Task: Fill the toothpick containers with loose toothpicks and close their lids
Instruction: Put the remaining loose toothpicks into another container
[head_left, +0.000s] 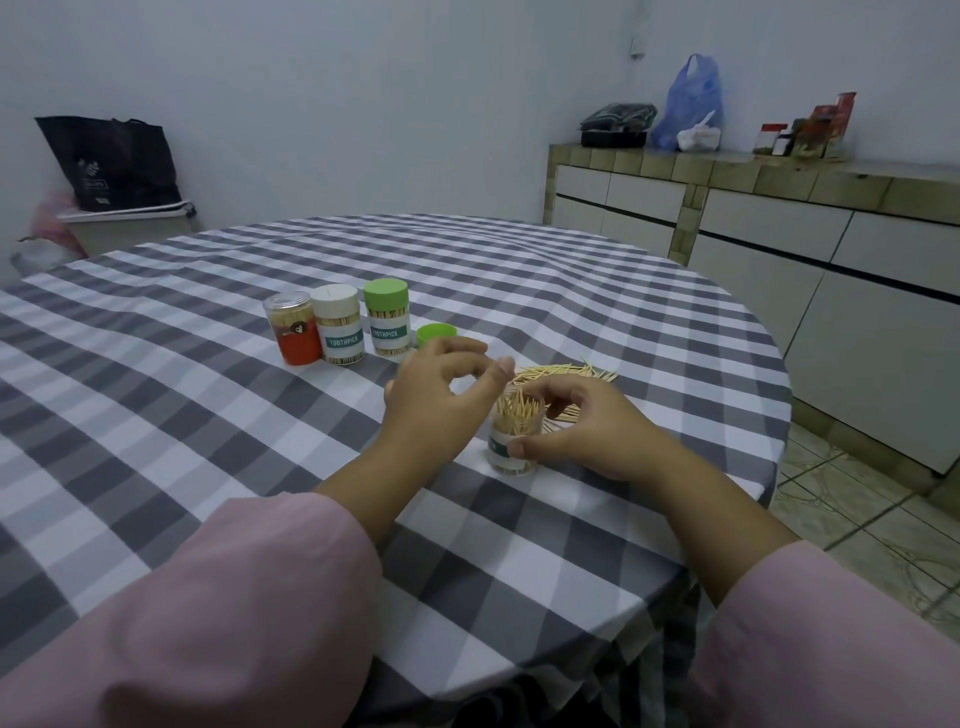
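Right hand (587, 431): gripping the open clear plastic toothpick container (514, 441) near the table's right edge.
Left hand (441, 389): hovering beside, fingers loosely curled, holding nothing.

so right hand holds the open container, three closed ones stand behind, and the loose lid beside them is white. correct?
Not quite: the loose lid is green, not white, as the head view shows. The rest holds: the right hand holds the open container, and three closed ones stand behind.

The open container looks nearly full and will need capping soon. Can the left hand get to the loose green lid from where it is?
Probably yes. The green lid lies upturned just beyond the left hand, whose curled fingers hold nothing, and nothing stands between them.
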